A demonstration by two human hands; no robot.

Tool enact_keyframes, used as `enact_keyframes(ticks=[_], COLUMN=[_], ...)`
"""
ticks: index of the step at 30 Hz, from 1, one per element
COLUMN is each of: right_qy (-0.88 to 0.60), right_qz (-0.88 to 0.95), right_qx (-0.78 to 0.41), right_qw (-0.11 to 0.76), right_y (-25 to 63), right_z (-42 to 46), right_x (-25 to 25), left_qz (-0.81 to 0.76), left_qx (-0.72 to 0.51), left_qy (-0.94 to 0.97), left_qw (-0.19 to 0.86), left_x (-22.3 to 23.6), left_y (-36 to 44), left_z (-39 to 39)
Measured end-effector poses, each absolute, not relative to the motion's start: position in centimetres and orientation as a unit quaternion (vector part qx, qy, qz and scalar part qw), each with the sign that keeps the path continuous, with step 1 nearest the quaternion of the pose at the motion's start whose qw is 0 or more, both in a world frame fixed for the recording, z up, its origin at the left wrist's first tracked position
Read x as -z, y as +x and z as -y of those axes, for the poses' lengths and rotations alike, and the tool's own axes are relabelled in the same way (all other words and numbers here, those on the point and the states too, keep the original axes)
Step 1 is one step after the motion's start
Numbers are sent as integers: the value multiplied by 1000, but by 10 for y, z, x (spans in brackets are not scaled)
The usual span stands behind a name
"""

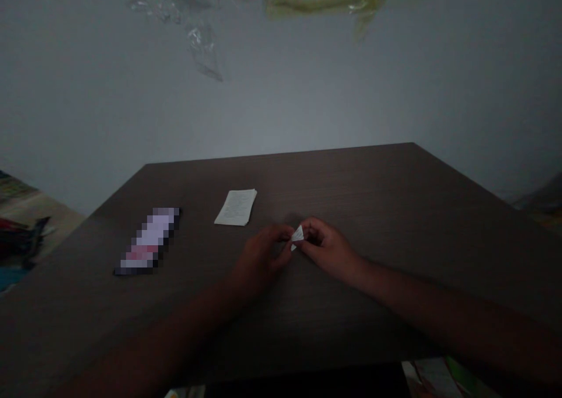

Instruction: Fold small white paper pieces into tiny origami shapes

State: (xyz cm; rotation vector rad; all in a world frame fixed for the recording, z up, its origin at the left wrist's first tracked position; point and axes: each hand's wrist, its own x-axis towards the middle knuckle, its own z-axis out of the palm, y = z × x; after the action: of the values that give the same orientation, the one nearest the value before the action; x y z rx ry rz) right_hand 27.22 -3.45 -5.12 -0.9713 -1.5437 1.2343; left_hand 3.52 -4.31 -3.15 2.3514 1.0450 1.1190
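"Where to look first?"

"At the near middle of the counter [373, 187], at a small piece of paper [298, 234], pale and pointed, with faint lines across it. Too small to tell whether printed or creased."

"Loose, or held?"

"Held between both hands. Pinched on one side by the left hand [263, 250], with thumb and fingers closed at the paper's left edge, and on the other by the right hand [327, 243], with thumb and fingers curled tight on it."

"Touching the counter there?"

"Too dim to tell."

"And farther out?"

"Beyond the left hand and a little to its left, a stack of printed sheets [236, 208], lying flat. Well to the left of that and nearer, a phone [149, 240], lying at a slant with screen lit, blurred into blocks."

"Behind everything?"

"Just past the far edge, a pale wall [307, 99], bearing yellow tape [316, 1] and, to its left, clear tape [204, 50]."
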Motion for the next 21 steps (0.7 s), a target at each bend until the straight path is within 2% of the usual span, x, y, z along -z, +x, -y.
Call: enact_keyframes(ticks=[7, 12, 16, 21], right_qy=[-367, -393, -406, -410], right_qz=[686, 767, 834, 867], right_qx=[-454, -283, -141, -137], right_qw=[435, 420, 346, 248], right_y=[283, 296, 302, 304], right_z=[33, 24, 14, 7], right_x=[43, 39, 40, 44], left_qz=[-376, -419, -462, -492], left_qx=[-404, -406, -412, -419], left_qy=[812, 784, 751, 725], left_qw=[187, 211, 227, 239], left_x=[29, 24, 21, 24], left_y=[35, 29, 24, 21], left_z=[39, 32, 24, 13])
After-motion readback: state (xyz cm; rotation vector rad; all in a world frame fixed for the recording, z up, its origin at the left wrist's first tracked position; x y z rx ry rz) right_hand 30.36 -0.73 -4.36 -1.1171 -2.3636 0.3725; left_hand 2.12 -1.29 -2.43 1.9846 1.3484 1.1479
